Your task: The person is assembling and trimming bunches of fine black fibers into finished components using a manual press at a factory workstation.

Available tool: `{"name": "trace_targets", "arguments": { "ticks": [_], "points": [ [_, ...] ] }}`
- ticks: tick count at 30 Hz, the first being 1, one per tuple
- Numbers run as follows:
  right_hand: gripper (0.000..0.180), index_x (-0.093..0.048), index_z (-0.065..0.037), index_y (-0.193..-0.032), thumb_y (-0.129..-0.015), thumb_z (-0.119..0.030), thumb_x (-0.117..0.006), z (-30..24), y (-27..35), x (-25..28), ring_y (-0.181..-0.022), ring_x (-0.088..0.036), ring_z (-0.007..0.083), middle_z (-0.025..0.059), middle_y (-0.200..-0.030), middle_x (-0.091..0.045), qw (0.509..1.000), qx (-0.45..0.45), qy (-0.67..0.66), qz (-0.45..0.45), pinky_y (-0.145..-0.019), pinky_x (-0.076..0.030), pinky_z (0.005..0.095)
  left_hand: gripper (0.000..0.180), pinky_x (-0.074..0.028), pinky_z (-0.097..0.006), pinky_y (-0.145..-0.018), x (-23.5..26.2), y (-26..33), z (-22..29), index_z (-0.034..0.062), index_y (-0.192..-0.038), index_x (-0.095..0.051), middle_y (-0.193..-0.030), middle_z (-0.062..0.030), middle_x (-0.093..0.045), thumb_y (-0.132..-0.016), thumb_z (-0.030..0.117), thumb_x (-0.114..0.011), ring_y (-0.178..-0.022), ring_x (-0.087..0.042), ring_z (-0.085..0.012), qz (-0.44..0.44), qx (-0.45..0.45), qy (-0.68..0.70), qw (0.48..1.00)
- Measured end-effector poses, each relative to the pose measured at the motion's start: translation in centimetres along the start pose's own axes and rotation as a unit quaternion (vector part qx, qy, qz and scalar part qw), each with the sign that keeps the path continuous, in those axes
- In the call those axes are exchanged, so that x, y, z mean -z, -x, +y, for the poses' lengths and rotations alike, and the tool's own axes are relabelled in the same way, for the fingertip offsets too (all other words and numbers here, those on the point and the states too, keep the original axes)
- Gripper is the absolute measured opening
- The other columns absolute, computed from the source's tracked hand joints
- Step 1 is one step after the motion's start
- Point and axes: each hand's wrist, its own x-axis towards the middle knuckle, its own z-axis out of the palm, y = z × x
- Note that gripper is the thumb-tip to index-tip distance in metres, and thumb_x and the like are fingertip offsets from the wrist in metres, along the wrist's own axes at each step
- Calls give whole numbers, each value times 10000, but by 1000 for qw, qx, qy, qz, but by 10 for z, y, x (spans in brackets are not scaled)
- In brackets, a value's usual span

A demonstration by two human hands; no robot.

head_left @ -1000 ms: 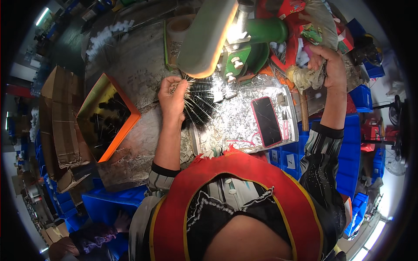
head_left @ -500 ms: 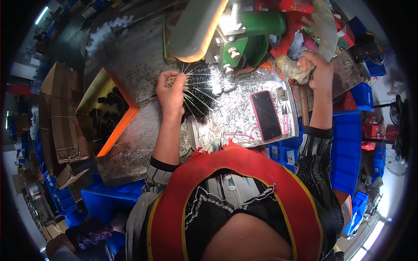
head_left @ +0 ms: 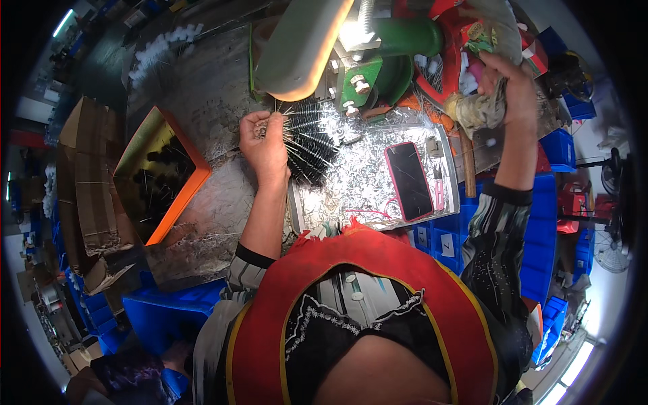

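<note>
My left hand [head_left: 264, 145] is closed on the wire ends of a fanned bundle of twisted-wire brushes [head_left: 309, 142] with black bristles. Their bristled parts point right, under the bright lamp [head_left: 304, 50] and beside the green machine [head_left: 361, 77]. On the right, my right hand [head_left: 516, 84] is curled round a pale, crumpled cloth wrap [head_left: 478, 111]; what it covers is hidden. A curved pale piece [head_left: 503, 30] rises just beyond that hand, blurred.
A metal tray [head_left: 337, 202] littered with shiny wire scraps bears a phone [head_left: 409, 181] in a red case. Left of it stands an orange-edged box [head_left: 179, 208] with black brushes inside. A wooden handle [head_left: 470, 165] lies right; blue bins [head_left: 540, 236] line the bench.
My right hand and the cloth wrap have shifted right, and the curved pale piece has moved. My left hand keeps its hold on the brushes, nearly still.
</note>
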Motion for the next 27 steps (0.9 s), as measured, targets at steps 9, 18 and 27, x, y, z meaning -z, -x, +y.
{"name": "trace_targets", "arguments": {
  "ticks": [9, 18, 27],
  "points": [
    [71, -550, 38, -645, -684, 6, -601, 106, 14, -19, -454, -499, 186, 94, -520, -506, 953, 224, -203, 23, -550, -465, 324, 134, -445, -233, -668, -7, 4, 1, 23, -844, -505, -769, -48, -553, -765, -36, -595, -716, -555, -122, 39, -14, 52, 998],
    [221, -513, -60, -583, -747, -150, -630, -9, -7, 6, -433, -485, 155, 48, -492, -471, 997, -38, -25, -68, -492, -434, 294, 118, -403, -220, -608, -14, -6, 3, 14, -776, -545, -726, -24, -551, -721, 1, -649, -649, -494, -92, 70, -88, -137, 984],
    [202, -573, -59, -619, -732, -203, -658, -7, -10, 5, -437, -514, 145, 53, -485, -502, 992, -59, -8, -107, -474, -430, 277, 121, -429, -270, -658, -16, -10, -3, 7, -789, -539, -744, -44, -560, -731, 47, -637, -678, -511, -128, 78, -65, -113, 988]
  ]
}}
